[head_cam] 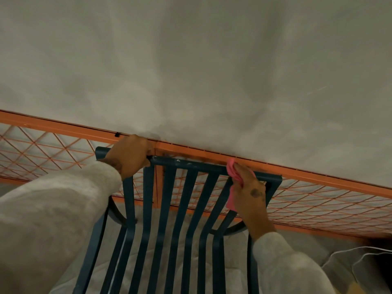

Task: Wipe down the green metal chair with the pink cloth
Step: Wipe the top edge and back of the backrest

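The dark green metal chair (169, 200) fills the lower middle of the head view, its slatted back facing me. My left hand (129, 154) grips the top rail near its left corner. My right hand (251, 198) holds the bunched pink cloth (233, 170) pressed against the top rail near the right end, and part of the cloth hangs down beside a slat. White specks dot the rail between my hands. Both forearms wear pale grey sleeves. The chair's seat and legs are mostly out of view.
An orange metal frame (212, 154) with diamond wire mesh (42, 153) runs right behind the chair back. A pale grey plastered wall (191, 60) fills the upper half. White padded covering (135, 251) lies under the chair, and white cables (350, 254) lie at lower right.
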`<state>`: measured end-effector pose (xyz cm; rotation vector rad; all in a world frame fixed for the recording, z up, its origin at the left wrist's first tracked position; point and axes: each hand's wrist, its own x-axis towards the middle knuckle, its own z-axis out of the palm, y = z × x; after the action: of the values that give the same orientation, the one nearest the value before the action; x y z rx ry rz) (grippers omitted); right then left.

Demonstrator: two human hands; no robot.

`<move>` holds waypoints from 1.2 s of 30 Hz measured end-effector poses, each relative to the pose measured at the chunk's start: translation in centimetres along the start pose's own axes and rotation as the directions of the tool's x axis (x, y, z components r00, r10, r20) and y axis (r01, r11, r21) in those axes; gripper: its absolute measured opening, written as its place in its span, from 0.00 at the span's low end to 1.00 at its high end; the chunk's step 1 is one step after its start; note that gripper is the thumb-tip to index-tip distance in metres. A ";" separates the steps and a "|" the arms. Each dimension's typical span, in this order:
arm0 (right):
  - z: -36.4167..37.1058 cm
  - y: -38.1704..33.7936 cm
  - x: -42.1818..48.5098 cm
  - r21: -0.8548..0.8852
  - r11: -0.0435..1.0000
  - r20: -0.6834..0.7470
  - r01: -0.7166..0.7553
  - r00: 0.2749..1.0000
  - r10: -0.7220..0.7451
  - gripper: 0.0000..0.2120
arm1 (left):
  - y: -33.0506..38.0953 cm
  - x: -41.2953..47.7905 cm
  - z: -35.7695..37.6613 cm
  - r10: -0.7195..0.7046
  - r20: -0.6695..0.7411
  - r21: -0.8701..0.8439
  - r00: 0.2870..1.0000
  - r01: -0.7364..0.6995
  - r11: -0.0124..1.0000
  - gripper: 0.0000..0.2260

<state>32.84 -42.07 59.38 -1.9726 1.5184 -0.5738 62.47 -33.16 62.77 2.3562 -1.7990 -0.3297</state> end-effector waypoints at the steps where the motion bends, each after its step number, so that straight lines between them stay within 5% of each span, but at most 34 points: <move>1: 0.8 -0.3 -0.2 -0.020 1.000 -0.041 0.014 0.999 -0.015 0.22 | 0.0 0.0 0.1 0.001 -0.011 0.000 1.000 -0.001 1.000 0.03; 5: 5.2 -4.0 -1.7 0.082 0.966 0.004 0.247 0.969 -0.248 0.25 | -0.1 0.0 0.1 0.003 -0.018 0.016 1.000 -0.003 1.000 0.04; 8: 7.5 -7.1 -1.5 -0.192 0.895 0.097 0.402 0.916 -0.390 0.35 | -0.3 0.1 -0.1 0.000 -0.014 0.030 1.000 0.001 1.000 0.05; 11: 7.5 -8.3 -1.4 -0.152 0.907 0.156 0.393 0.916 -0.370 0.32 | -0.4 0.1 -0.1 -0.003 -0.009 0.025 1.000 0.003 1.000 0.05; 14: 5.4 -6.9 -1.8 0.112 0.956 0.173 0.272 0.942 -0.288 0.24 | -0.2 0.1 0.0 0.004 -0.010 0.034 1.000 -0.004 0.999 0.05; 19: 1.5 -2.6 -1.2 -0.056 0.988 -0.017 0.145 0.989 -0.146 0.24 | -0.3 0.1 0.0 -0.001 -0.004 0.038 1.000 0.001 0.999 0.04; 23: -1.3 -2.8 0.0 0.060 0.996 -0.226 0.069 0.973 -0.054 0.20 | -0.3 0.0 0.2 -0.005 -0.018 0.034 1.000 0.006 0.999 0.05; 27: -1.7 -3.9 0.3 -0.020 0.971 -0.339 0.240 0.912 -0.232 0.19 | -0.2 0.0 0.1 -0.003 -0.021 0.040 1.000 0.004 0.999 0.04; 29: 0.1 -3.8 0.3 -0.213 0.920 -0.189 0.330 0.910 -0.370 0.19 | -0.3 0.0 0.2 -0.006 -0.019 0.039 1.000 0.007 0.999 0.04; 32: 3.4 -4.0 -0.4 -0.330 0.879 -0.044 0.344 0.924 -0.379 0.21 | -0.3 -0.1 0.2 -0.006 -0.019 0.029 1.000 0.006 1.000 0.04; 36: 6.4 -7.2 -1.5 -0.158 0.938 -0.152 0.309 0.931 -0.332 0.22 | -0.4 0.0 0.2 -0.009 -0.031 0.024 0.999 0.010 1.000 0.05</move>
<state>41.75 -38.14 59.49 -2.3498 1.3702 -0.8224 62.79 -33.04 62.52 2.3734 -1.7880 -0.2731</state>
